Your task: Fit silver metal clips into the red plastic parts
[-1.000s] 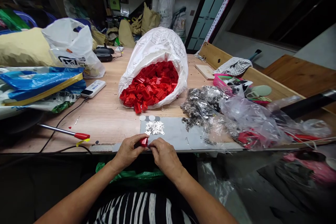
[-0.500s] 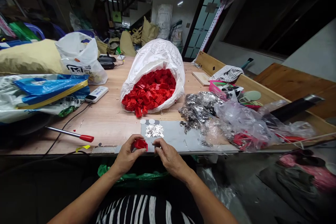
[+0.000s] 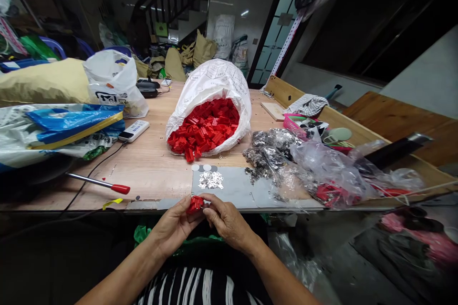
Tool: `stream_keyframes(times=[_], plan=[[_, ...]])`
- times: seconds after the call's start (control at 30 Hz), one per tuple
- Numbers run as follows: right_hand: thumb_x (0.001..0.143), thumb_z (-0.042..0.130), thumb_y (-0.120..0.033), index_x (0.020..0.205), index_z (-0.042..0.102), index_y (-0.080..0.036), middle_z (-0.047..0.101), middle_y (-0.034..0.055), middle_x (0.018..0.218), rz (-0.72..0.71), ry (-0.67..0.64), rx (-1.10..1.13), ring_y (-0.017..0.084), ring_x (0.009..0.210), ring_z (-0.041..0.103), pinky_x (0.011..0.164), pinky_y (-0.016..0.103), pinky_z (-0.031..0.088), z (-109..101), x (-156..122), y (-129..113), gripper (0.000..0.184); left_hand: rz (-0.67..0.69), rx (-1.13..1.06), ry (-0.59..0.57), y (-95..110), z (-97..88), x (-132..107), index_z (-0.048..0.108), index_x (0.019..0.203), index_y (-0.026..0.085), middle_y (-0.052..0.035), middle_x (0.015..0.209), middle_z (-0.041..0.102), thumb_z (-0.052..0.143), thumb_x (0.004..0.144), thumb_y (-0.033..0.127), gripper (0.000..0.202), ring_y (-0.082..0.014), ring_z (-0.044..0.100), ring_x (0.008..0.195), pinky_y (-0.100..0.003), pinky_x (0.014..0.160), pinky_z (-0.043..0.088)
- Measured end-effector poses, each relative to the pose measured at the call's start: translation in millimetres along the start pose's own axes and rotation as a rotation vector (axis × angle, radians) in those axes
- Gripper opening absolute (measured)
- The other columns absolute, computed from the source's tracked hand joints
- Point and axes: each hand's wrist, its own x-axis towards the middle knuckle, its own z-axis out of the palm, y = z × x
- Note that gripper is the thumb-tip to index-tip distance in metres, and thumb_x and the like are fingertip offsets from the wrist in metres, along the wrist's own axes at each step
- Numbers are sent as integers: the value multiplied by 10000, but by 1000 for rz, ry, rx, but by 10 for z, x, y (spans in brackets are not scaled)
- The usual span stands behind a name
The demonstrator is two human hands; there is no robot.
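Just off the table's front edge, my left hand [image 3: 176, 224] is closed around a small red plastic part [image 3: 195, 204]. My right hand [image 3: 223, 219] meets it from the other side, thumb and forefinger pinched at the part's right end. Whatever is between those fingertips is too small to make out. On the grey mat [image 3: 232, 190] beyond my hands lies a pile of small shiny metal pieces [image 3: 211, 180]. Farther back, a white sack [image 3: 218, 74] lies with its mouth toward me, full of similar red plastic parts [image 3: 205, 126].
Right of the mat are clear plastic bags with dark metal pieces [image 3: 268, 150] and a pink basket [image 3: 295, 124]. To the left lie a red-handled metal rod [image 3: 119, 188], a white power strip [image 3: 134, 131] and stuffed bags [image 3: 46, 81]. A green bag [image 3: 141, 233] hangs below the edge.
My hands have come together. The red part has turned in my left hand, and my right fingers, previously apart from it holding something tiny, now touch its right end.
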Motion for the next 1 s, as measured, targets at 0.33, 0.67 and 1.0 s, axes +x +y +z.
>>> stream_keyframes(times=[0.33,0.67,1.0], plan=[[975,367,-353,978,631,-216,618,-8,712,-44,125,74,124,640,570,625,208,415,40,-21,73,297,-23,165,-28,-50,4,-45,620,784,134,-71,879,715,647,817,210,87,-221,685,916,-405,968,474],[890,484,-235,1030,574,-180,668,65,942,356,478,-501,191,877,627,774,273,459,-502,-106,859,176,282,1607,-206,-88,-533,13,652,781,218,-43,1004,632,536,814,195,122,-214,581,993,-330,866,439],[840,527,-155,937,608,-193,655,68,938,448,522,-670,203,881,608,757,281,427,-832,-21,1279,132,69,1739,-130,-28,-631,84,671,1057,279,-35,1069,680,560,794,276,285,-247,592,1047,-385,950,419]])
